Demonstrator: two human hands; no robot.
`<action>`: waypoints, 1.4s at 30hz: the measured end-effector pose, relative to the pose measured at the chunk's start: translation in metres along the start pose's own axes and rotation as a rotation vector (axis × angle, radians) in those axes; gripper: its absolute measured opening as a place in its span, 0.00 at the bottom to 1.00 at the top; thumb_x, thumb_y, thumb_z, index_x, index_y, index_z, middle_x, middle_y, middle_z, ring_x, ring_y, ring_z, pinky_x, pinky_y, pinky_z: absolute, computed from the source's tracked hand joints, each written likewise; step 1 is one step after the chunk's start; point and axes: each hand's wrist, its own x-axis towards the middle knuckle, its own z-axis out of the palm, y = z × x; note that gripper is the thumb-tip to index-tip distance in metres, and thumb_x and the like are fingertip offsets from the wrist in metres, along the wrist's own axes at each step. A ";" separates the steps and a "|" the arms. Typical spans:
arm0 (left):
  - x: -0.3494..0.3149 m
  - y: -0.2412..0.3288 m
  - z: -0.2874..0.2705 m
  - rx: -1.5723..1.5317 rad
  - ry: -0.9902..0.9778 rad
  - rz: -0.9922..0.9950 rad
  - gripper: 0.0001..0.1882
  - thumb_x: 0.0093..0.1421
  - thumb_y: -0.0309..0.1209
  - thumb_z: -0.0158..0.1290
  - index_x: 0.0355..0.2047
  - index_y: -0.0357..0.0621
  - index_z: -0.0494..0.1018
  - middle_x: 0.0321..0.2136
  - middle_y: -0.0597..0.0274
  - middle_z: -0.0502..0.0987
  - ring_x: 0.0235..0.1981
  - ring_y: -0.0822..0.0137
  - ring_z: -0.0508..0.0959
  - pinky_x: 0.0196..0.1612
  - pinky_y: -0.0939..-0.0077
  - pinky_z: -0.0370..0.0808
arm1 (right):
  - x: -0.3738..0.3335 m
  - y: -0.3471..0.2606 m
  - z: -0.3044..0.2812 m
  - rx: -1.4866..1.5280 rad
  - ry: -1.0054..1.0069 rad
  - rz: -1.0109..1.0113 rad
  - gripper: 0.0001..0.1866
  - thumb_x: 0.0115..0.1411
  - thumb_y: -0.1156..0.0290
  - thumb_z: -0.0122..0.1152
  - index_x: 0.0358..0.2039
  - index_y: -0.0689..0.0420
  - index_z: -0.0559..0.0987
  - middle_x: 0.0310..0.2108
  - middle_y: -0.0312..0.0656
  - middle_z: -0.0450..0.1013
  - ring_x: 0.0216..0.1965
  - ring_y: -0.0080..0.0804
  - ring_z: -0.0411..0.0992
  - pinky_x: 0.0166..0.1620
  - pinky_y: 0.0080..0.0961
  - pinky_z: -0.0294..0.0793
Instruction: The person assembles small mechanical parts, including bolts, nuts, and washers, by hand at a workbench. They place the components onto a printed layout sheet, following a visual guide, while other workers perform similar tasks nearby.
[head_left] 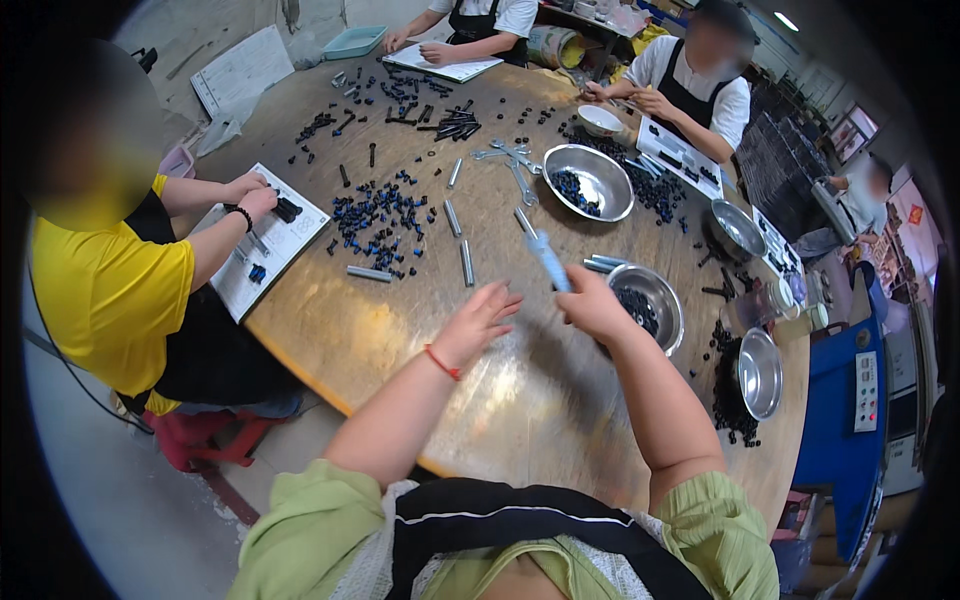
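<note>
My right hand [597, 305] is closed around a light blue sleeve or handle [547, 262] with a silver metal tip pointing away from me; its exact kind cannot be made out. My left hand [482, 322], with a red cord at the wrist, is held over the table with its fingers apart and nothing in them. Beyond it lie short silver metal tubes [467, 262]. Next to my right hand stands a steel bowl [672, 318] holding small black parts, partly hidden by that hand. A pile of small black and blue bolts [378, 225] spreads farther left.
Wrenches [520, 170] lie beside a larger steel bowl [628, 190] of bolts. Long black bolts [458, 122] are scattered at the back. Another steel bowl [762, 385] and black parts line the right edge. Co-workers sit around the table [540, 420], one in yellow [115, 300] at left with a white board [285, 262].
</note>
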 end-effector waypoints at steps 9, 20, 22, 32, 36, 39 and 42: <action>0.114 -0.008 -0.066 -0.686 0.114 0.298 0.11 0.70 0.31 0.39 0.49 0.44 0.65 0.43 0.52 0.73 0.49 0.57 0.74 0.56 0.58 0.70 | 0.227 0.006 0.013 -0.759 0.328 -0.064 0.18 0.58 0.62 0.57 0.41 0.65 0.79 0.40 0.56 0.76 0.40 0.53 0.77 0.44 0.40 0.77; 0.114 0.020 -0.079 -0.778 0.066 0.232 0.27 0.62 0.23 0.34 0.63 0.47 0.54 0.56 0.46 0.66 0.58 0.52 0.68 0.57 0.55 0.69 | 0.302 -0.009 0.036 -0.834 0.004 0.310 0.26 0.47 0.60 0.66 0.43 0.67 0.80 0.44 0.55 0.77 0.47 0.44 0.77 0.50 0.33 0.75; 0.118 0.017 -0.080 -0.778 0.094 0.241 0.24 0.65 0.25 0.35 0.62 0.47 0.56 0.56 0.47 0.66 0.59 0.54 0.67 0.58 0.56 0.68 | 0.287 -0.004 0.028 -0.731 0.038 0.212 0.26 0.46 0.62 0.65 0.44 0.66 0.78 0.41 0.56 0.78 0.44 0.48 0.77 0.48 0.35 0.75; 0.126 -0.002 -0.085 -0.821 0.302 0.210 0.17 0.71 0.41 0.41 0.53 0.46 0.64 0.43 0.58 0.73 0.46 0.60 0.73 0.52 0.61 0.69 | 0.201 -0.060 0.054 -0.219 -0.402 -0.228 0.17 0.55 0.64 0.62 0.42 0.61 0.77 0.33 0.50 0.77 0.37 0.46 0.77 0.43 0.35 0.75; 0.127 0.000 -0.080 -0.857 0.346 0.183 0.09 0.69 0.39 0.45 0.42 0.48 0.66 0.30 0.65 0.69 0.31 0.69 0.69 0.36 0.73 0.69 | 0.330 -0.008 0.025 -0.696 0.380 -0.303 0.14 0.60 0.65 0.55 0.41 0.60 0.80 0.35 0.50 0.78 0.39 0.46 0.77 0.46 0.36 0.74; 0.127 -0.006 -0.076 -0.927 0.316 0.101 0.09 0.68 0.41 0.48 0.34 0.52 0.67 0.27 0.68 0.67 0.27 0.72 0.66 0.30 0.80 0.67 | 0.390 0.042 0.010 -0.935 0.594 -0.089 0.13 0.58 0.68 0.54 0.41 0.59 0.80 0.40 0.51 0.77 0.44 0.47 0.76 0.49 0.38 0.74; 0.121 0.000 -0.085 -1.009 0.201 0.124 0.11 0.68 0.44 0.47 0.33 0.52 0.67 0.25 0.70 0.64 0.25 0.74 0.64 0.29 0.82 0.65 | 0.401 -0.007 0.024 -0.917 0.344 0.060 0.15 0.56 0.69 0.57 0.43 0.59 0.80 0.48 0.52 0.73 0.50 0.49 0.72 0.53 0.39 0.72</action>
